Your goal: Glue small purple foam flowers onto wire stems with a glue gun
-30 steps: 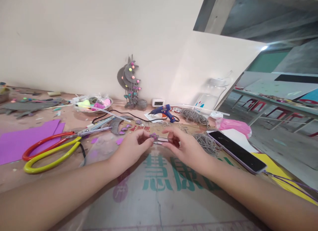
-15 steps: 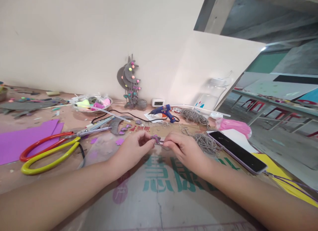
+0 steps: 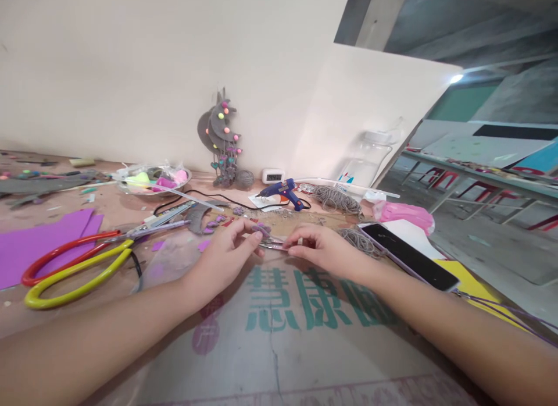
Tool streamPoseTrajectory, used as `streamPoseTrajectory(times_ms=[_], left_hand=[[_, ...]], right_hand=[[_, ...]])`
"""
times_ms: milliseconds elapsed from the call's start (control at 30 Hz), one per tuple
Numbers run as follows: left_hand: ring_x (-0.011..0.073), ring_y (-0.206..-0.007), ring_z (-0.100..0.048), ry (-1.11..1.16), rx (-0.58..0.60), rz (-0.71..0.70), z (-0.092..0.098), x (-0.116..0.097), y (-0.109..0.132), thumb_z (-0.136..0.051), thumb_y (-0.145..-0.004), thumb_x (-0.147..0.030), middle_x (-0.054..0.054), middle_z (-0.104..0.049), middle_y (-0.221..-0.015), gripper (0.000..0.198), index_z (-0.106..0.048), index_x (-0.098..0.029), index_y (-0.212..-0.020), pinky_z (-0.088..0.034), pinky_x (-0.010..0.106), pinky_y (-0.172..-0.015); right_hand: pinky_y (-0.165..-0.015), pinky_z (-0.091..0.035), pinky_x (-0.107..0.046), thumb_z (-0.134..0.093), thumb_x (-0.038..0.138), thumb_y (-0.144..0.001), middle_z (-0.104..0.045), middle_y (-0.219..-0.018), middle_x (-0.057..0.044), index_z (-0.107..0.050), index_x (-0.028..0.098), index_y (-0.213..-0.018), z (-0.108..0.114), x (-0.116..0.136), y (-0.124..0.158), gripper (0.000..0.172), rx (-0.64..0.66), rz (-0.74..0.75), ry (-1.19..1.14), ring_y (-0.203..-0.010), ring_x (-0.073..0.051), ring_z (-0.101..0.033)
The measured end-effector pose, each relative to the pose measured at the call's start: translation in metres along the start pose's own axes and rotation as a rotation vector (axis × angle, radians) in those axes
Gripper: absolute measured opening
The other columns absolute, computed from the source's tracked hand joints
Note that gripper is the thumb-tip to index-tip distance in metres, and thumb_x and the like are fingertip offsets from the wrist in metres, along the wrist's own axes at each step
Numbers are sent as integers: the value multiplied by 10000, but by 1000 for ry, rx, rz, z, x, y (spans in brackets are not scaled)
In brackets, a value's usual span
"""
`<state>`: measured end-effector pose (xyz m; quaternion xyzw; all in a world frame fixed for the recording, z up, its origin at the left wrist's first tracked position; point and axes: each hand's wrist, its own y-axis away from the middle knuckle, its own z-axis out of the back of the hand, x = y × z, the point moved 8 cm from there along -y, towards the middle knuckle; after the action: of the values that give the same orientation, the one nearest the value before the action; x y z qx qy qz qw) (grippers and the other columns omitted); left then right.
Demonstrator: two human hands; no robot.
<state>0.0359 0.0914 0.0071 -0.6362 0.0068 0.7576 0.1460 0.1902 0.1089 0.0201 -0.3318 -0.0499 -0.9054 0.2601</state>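
My left hand (image 3: 233, 249) is closed, pinching a small purple and grey felt piece (image 3: 261, 227) between thumb and fingers. Closed as well, my right hand (image 3: 316, 243) grips the end of slim metal tweezers (image 3: 274, 245). The two arms of the tweezers point left toward the felt piece, with their tips close to my left fingertips; whether they touch the piece cannot be made out. Both hands are above a printed plastic-covered board (image 3: 226, 359). Beyond my left hand are a grey felt crescent (image 3: 199, 218) and several small purple and grey bits (image 3: 214, 221).
Large scissors (image 3: 78, 287) and purple sheets (image 3: 35, 249) are at left, near a bowl of pompoms (image 3: 185, 179). Behind my hands are a blue glue gun (image 3: 283, 191), a digital clock (image 3: 273, 176) and grey yarn (image 3: 335, 201). A phone (image 3: 410, 256) is at right.
The tweezers now show more clearly, their arms apart, between my hands. The felt piece sits higher in my left fingers. The camera view has shifted slightly.
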Motion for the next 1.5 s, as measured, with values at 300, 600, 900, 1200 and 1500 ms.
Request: streamPoseTrajectory(times_ms=[300, 600, 900, 1200, 1500], left_hand=[[151, -758, -625, 251, 309, 5, -27, -2, 8, -418, -891, -333, 43, -626, -833, 186, -490, -163, -908, -476, 285, -715], [153, -720, -613, 45, 137, 16, -14, 3, 0, -529, -809, -336, 44, -627, -829, 225, -571, -147, -923, -471, 254, -641], [142, -646, -546, -197, 67, -23, -5, 1, -2, -502, -807, -374, 16, -610, -749, 242, -611, -173, -888, -414, 240, -576], [112, -608, -467, -168, 134, -60, -14, -5, 2, -489, -815, -351, -28, -494, -645, 214, -495, -174, -696, -361, 221, -568], [117, -610, -470, -209, 226, -59, -21, -2, 5, -495, -804, -345, -17, -545, -670, 205, -574, -166, -746, -353, 222, -560]], right_hand=[[-643, -408, -230, -518, 293, -831, -615, -772, -21, -678, 179, -816, -11, 7, 0, 197, -3, 120, 65, -681, -115, -545], [-413, -366, -193, -538, 388, -807, -523, -663, 52, -412, 231, -916, -11, 12, 12, 229, -78, -93, -437, -446, -67, -429], [-538, -393, -219, -532, 271, -838, -518, -657, 39, -464, 209, -937, -11, 33, 24, 136, -235, 149, 44, -571, -92, -491], [-659, -426, -283, -469, 133, -859, -632, -817, -63, -565, 146, -1012, -1, 62, 41, 181, -370, 652, 625, -737, -157, -533], [-619, -421, -249, -448, 273, -891, -633, -732, -34, -570, 186, -845, -2, 55, 35, 156, -361, 442, 435, -668, -133, -562]])
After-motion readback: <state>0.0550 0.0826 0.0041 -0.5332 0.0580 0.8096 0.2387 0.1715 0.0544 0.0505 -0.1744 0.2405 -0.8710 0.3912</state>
